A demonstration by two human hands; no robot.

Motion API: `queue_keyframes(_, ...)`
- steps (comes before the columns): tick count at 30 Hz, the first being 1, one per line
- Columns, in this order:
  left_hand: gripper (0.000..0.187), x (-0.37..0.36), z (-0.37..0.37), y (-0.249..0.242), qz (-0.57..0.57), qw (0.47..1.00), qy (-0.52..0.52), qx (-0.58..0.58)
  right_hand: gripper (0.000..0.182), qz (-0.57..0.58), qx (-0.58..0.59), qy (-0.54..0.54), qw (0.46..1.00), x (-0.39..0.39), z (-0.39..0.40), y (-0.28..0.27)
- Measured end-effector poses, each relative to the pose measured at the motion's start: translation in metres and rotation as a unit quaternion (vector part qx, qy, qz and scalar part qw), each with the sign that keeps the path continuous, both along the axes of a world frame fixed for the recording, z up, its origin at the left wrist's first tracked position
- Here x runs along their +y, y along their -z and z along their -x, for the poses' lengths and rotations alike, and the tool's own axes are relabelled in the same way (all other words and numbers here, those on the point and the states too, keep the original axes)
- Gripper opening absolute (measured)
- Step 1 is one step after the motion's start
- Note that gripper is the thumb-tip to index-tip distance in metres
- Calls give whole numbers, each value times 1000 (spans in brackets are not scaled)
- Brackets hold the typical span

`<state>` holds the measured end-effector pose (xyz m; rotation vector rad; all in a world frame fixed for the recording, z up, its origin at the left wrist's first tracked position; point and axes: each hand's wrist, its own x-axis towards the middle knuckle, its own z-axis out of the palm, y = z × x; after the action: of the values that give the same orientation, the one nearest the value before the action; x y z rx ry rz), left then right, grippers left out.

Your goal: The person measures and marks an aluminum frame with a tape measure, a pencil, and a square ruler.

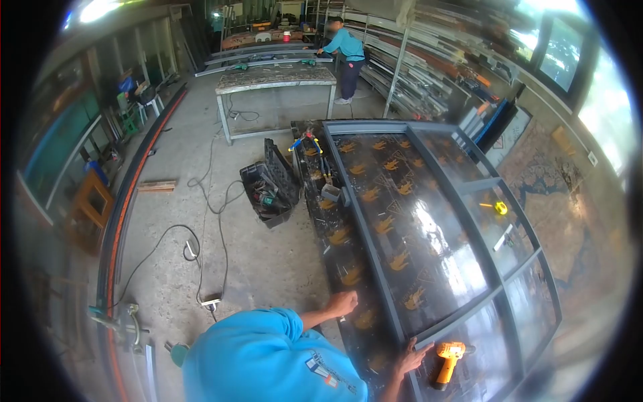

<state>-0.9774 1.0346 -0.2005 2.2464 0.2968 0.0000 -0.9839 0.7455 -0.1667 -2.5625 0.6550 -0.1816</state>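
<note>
My left hand point(342, 304) is closed in a loose fist over the dark tabletop's near-left edge; whatever it may hold is hidden. Against the grey metal frame point(375, 251) rests my right hand point(408, 358), its thumb and forefinger apart near a crossbar joint. Just right of that hand, an orange cordless drill point(449, 362) lies within the frame. The frame lies flat on a dark, glossy board point(348, 258) printed with orange marks. A yellow tape measure point(499, 208) sits in a far-right section of the frame.
Pliers point(308, 141) and a small grey box point(331, 192) lie along the board's left edge. An open black toolbox point(268, 184) stands on the floor beside cables point(224, 248). Beyond are a metal worktable point(274, 79) and a co-worker point(347, 50) in blue. Metal profiles point(422, 77) fill racks.
</note>
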Motion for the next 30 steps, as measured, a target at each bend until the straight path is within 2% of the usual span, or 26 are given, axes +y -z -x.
queue_keyframes(3, 18, -3, -1, 10, -20, 1000, 3, -24, 71, 29, -37, -4, 999, -1, 3, 0)
queue_keyframes(5, 18, -2, -2, 7, -25, 1000, -10, -6, 69, 7, 14, -1, 1000, 2, 0, -7)
queue_keyframes(9, 17, -2, -1, 7, -25, 999, -12, -25, 68, -5, 11, 0, 1000, 6, 3, -15)
queue_keyframes(16, 17, -4, 2, 9, -26, 1000, -5, -15, 66, 43, -38, -22, 998, -10, 3, 16)
queue_keyframes(22, 16, -1, -3, 13, -36, 999, -10, -28, 73, 62, -28, -5, 998, -14, -6, 32)
queue_keyframes(23, 16, -1, -3, 12, -23, 999, -6, -27, 75, 76, -55, -16, 995, -16, -6, 38)
queue_keyframes(28, 17, -1, -1, 14, -23, 999, -9, -33, 77, 18, -24, -15, 999, -19, -3, 29)
queue_keyframes(30, 17, -6, 1, 15, -20, 1000, -6, -21, 77, 28, -47, -8, 998, -24, -2, 36)
